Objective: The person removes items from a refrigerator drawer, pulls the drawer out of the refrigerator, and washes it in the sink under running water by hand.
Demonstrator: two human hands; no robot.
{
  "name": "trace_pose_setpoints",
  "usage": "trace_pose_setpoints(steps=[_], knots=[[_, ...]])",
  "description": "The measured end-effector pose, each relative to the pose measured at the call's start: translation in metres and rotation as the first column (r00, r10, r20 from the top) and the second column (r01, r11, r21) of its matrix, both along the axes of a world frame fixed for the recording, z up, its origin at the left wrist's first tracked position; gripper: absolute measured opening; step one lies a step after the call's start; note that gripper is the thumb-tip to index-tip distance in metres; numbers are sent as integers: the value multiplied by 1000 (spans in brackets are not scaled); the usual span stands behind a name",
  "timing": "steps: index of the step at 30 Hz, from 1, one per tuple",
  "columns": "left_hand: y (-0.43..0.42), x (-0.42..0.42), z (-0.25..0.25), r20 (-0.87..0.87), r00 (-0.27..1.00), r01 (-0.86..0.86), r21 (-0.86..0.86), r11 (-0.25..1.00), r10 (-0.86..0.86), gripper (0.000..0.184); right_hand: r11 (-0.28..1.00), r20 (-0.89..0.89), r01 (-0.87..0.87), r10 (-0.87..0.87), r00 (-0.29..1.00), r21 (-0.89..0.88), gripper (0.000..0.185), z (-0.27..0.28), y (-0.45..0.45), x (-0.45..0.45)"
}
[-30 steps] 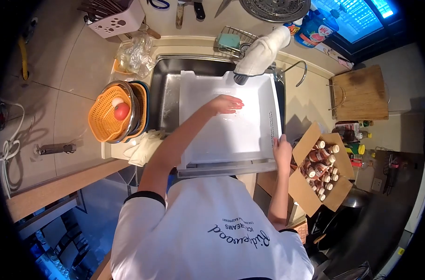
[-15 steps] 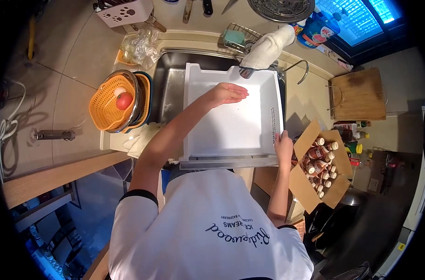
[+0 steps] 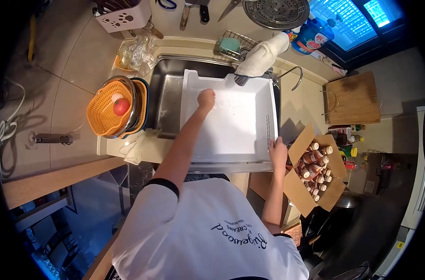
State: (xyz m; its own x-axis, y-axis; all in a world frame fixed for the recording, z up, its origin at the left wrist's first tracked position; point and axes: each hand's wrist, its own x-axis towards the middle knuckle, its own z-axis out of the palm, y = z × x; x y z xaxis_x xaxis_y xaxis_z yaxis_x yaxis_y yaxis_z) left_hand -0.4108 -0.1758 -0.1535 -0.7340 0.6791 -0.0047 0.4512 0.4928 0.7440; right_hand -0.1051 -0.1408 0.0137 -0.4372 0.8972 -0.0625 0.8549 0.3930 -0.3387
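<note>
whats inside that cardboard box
The cardboard box holds several bottles of something reddish-brown, with white caps, crowded together. They cover the box's bottom and overlap one another, so I can't see what lies beneath them or give an exact count.

Open room inside the white bin (image 3: 233,133) - esp. mid & R side, approx. from the left hand (image 3: 206,99) across to the R wall. Cloth-wrapped faucet (image 3: 263,56) overhangs the rear rim, so it blocks straight-down access there. Sink (image 3: 169,86) has an open strip L of the bin, w/ stacked colanders (image 3: 106,108) just beyond. R front corner's taken by the right hand (image 3: 278,153); open bottle box (image 3: 307,196) crowds that side. Counter (image 3: 310,100) behind the box has room, tho thin curved spout (image 3: 298,79) juts over it.
</note>
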Motion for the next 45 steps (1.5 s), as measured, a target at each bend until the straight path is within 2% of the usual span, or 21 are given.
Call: trace_pose_setpoints(steps=[2,5,7,11,20,23,25,26,28,29,32,34,35,37,38,40,41,42,43,44,45], knots=[[4,0,-9,-117,991,-55,70,996,63,4,1000,-5,9,-9,1000,-4,23,2,-2,0],[0,1,-11,-59,994,-88,34,996,90,4,1000,-11,13,-13,1000,-18,21,5,-4,0],[-2,-2,-12,1,1000,-22,174,984,23,4,1000,-12,11,-11,1000,-25,20,5,-5,1],[-7,-2,-7,-27,999,-31,108,994,35,5,1000,-42,4,-4,999,-16,23,5,-3,-1],[-7,6,-14,155,986,-113,332,936,64,9,1000,-35,-4,3,999,-19,24,6,-4,-1],[-14,13,15,100,992,-102,235,967,80,13,1000,-32,-4,3,999,-9,24,5,-4,0],[-17,14,34,60,998,39,-112,993,-33,16,1000,-31,-5,5,1000,0,24,2,-4,1],[-17,14,23,61,998,41,-112,993,-34,16,1000,-41,-2,1,999,-10,24,0,-3,2],[-15,14,-1,-368,929,176,348,921,-39,11,1000,-53,1,-2,999,-20,24,-1,-3,3],[-14,13,-3,-370,928,177,348,921,-39,11,1000,-50,-4,3,999,-12,24,-1,-3,3],[-15,20,25,-536,843,204,259,944,-35,10,1000,-45,-6,6,999,2,24,0,-4,3],[-17,22,33,-63,982,167,-169,971,-179,11,1000,-46,-7,7,999,10,24,0,-4,3],[-16,23,36,-63,982,166,-168,972,-178,11,1000,-43,-8,8,999,16,24,-1,-4,4],[-14,25,42,-58,980,158,-371,915,-193,11,1000,-39,-12,13,999,23,24,-1,-4,4],[-15,27,37,-58,980,155,-371,916,-190,11,1000,-37,-12,13,999,20,24,1,-5,3],[-19,30,33,-460,888,90,160,983,-7,15,1000,-36,-15,16,999,16,24,2,-5,2],[-17,28,32,-459,888,88,159,983,-6,15,1000,-35,-12,12,999,9,24,3,-5,2],[-14,26,58,-276,938,141,-246,959,-209,16,1000,-35,-9,9,999,3,24,3,-5,2],[-13,24,71,-20,948,246,-590,769,-319,19,1000,-34,-11,11,999,4,24,3,-5,2],[-14,24,59,-20,948,245,-589,770,-317,19,1000,-29,-6,6,1000,0,24,3,-5,2],[-15,24,33,-200,927,214,-412,885,-317,25,1000,-26,-2,2,1000,-3,24,3,-5,2]])
